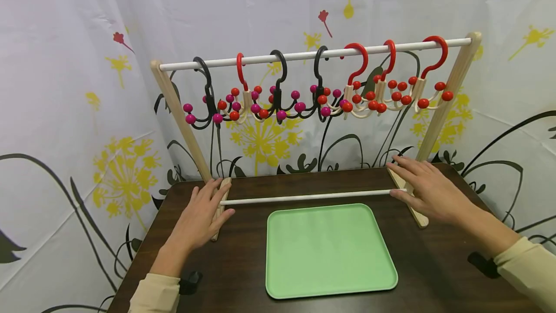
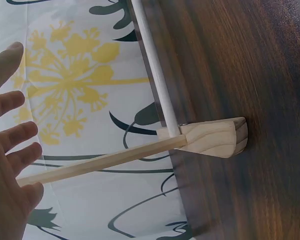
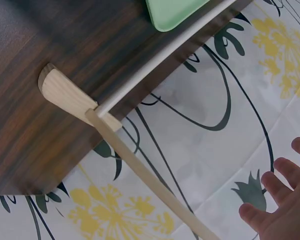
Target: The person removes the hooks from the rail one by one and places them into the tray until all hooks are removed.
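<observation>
My left hand [image 1: 197, 219], fingers spread, is near the left wooden foot [image 1: 225, 188] of a small hanging rack. On the other side my right hand [image 1: 427, 190] is spread near the right foot [image 1: 418, 217]. Neither hand holds anything; in the wrist views the left hand [image 2: 10, 150] and right hand [image 3: 290, 205] both appear apart from the feet. From the rack's white top rail [image 1: 299, 56] hang three black claw hangers [image 1: 210, 103] with magenta balls. Several cream claw hangers [image 1: 419, 90] with red hooks and red balls hang among and beside them.
A light green tray [image 1: 330, 250] lies on the dark wooden table [image 1: 236, 274], in front of the rack's white lower bar [image 1: 304, 198]. Slanted wooden posts [image 1: 451, 76] carry the top rail. Behind the table hangs a flower-patterned curtain [image 1: 269, 8].
</observation>
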Motion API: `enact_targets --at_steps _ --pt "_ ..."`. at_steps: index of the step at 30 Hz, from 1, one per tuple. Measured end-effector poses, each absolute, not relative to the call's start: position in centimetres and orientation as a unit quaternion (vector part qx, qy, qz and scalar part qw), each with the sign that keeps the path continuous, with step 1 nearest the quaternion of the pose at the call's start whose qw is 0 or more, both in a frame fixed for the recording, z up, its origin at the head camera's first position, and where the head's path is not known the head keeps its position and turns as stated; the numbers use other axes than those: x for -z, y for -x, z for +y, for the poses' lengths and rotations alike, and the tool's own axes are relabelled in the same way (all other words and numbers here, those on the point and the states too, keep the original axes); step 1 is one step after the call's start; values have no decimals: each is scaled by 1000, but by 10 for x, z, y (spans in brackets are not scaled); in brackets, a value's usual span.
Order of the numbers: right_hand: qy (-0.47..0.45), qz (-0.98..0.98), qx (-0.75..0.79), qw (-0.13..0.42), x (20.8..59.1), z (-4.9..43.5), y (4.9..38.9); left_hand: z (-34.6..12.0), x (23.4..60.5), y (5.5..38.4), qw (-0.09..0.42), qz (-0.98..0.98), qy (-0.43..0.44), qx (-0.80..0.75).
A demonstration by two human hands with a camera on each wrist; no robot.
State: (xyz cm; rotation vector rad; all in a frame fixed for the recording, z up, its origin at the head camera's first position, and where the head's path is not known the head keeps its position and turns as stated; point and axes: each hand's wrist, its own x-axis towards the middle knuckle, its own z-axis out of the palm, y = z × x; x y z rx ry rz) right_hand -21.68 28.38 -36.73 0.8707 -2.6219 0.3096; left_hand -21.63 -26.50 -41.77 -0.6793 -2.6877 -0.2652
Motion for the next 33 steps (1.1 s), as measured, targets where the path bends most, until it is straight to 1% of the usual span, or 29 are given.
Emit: enact_targets --at_steps 8,11,14,17,20,23,26,28,30,32,33 --pt "-298 -927 -113 199 359 286 213 -265 419 215 177 -948 241 113" --pt "-300 -921 -116 221 354 288 212 -266 421 214 170 -947 237 136" --pt "-304 -909 -126 257 346 289 212 -267 424 213 181 -942 236 158" --pt "-312 -889 -138 306 333 291 214 -267 426 213 229 -929 237 170" --pt "-313 -868 -141 358 315 292 217 -267 427 214 305 -907 225 184" --pt "-295 -861 -133 393 294 293 220 -267 428 219 380 -879 190 215" --pt "-257 -864 -127 414 269 295 225 -270 430 225 436 -850 145 256" --pt "-230 -864 -131 429 254 296 231 -272 431 229 459 -834 114 283" --pt "-200 -868 -143 431 241 297 238 -273 433 233 467 -824 80 311" --pt "-170 -878 -155 419 230 298 245 -274 435 239 462 -818 45 340" --pt "-155 -887 -160 404 225 298 248 -274 435 242 455 -817 26 353"
